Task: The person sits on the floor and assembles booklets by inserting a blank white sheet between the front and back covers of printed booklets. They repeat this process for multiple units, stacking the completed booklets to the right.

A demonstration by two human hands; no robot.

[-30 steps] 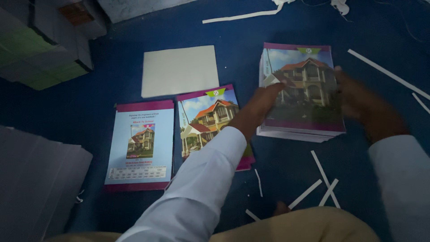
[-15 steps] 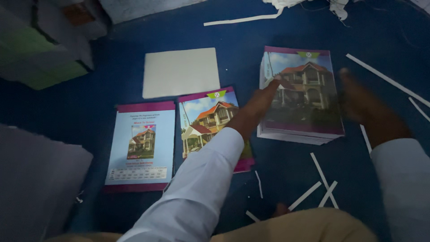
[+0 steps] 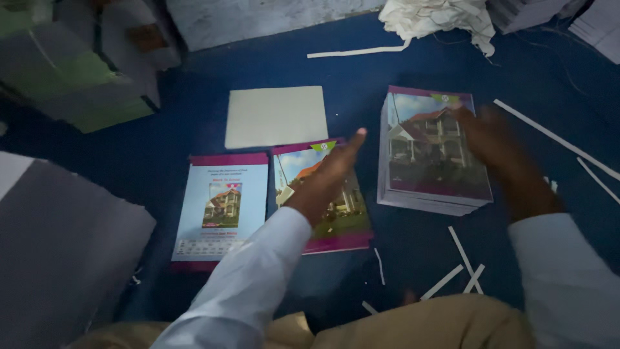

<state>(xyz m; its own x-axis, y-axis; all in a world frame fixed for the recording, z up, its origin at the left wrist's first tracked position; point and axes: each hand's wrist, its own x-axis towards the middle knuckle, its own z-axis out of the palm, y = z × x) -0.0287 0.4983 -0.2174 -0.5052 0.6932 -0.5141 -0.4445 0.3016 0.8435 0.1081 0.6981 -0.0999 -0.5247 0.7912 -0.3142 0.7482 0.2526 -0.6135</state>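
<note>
1. Your right hand [image 3: 500, 152] rests flat, fingers spread, on the stack of printed sheets [image 3: 434, 155] lying on the blue floor [image 3: 161, 148].
2. Your left hand [image 3: 329, 178], fingers extended and holding nothing, hovers just left of that stack, pointing toward it.

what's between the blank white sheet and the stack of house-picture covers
Only bare blue floor in the head view; the white sheet and the stack lie apart, with nothing between.

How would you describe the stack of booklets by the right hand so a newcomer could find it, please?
On the blue floor, look right of the two flat covers. The stack of booklets lies partly under the right hand. It alone is a thick pile, topped by a house picture.
</note>
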